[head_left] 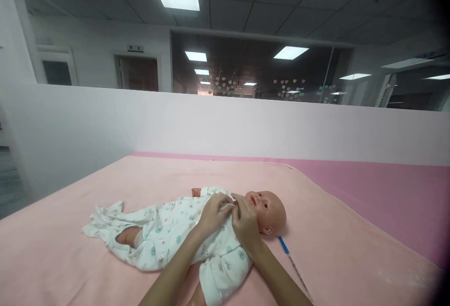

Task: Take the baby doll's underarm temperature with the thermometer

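A baby doll [267, 210] lies on its back on a pink blanket [70, 250], head to the right. It wears a white patterned romper [165, 233] whose legs trail to the left. My left hand [213, 212] pinches the romper fabric at the doll's chest near the collar. My right hand [246, 224] is closed on the romper's neck opening just below the doll's chin. Both hands meet at the collar, fingers pressed on the cloth.
A thin blue-tipped thermometer [290, 259] lies on the blanket right of the doll. The blanket covers a darker pink surface [386, 189]. A white partition wall [225, 128] stands behind, with an office room beyond.
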A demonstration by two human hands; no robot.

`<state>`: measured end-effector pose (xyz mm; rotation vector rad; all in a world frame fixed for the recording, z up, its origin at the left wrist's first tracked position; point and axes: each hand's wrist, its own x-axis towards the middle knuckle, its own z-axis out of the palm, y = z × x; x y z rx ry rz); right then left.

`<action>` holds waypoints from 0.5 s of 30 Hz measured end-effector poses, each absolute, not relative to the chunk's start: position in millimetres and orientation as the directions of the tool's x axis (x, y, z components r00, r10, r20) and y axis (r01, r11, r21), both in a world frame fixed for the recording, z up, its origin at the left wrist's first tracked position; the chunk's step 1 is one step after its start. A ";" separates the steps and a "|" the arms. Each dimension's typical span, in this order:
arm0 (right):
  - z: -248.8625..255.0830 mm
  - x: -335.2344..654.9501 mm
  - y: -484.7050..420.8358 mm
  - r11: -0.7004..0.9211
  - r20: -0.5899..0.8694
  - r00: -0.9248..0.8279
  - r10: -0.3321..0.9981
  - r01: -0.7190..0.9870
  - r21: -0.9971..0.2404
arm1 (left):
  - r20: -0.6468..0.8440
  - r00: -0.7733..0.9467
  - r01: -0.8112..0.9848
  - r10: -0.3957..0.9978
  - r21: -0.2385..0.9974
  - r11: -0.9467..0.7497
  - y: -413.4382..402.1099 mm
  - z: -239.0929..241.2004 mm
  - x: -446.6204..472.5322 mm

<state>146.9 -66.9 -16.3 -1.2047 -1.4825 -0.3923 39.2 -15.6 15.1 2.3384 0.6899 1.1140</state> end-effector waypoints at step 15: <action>-17.6 147.2 -76.8 0.552 0.830 0.272 0.487 0.640 -0.534 | 0.403 0.623 0.041 0.670 0.839 -0.543 -12.7 19.8 36.7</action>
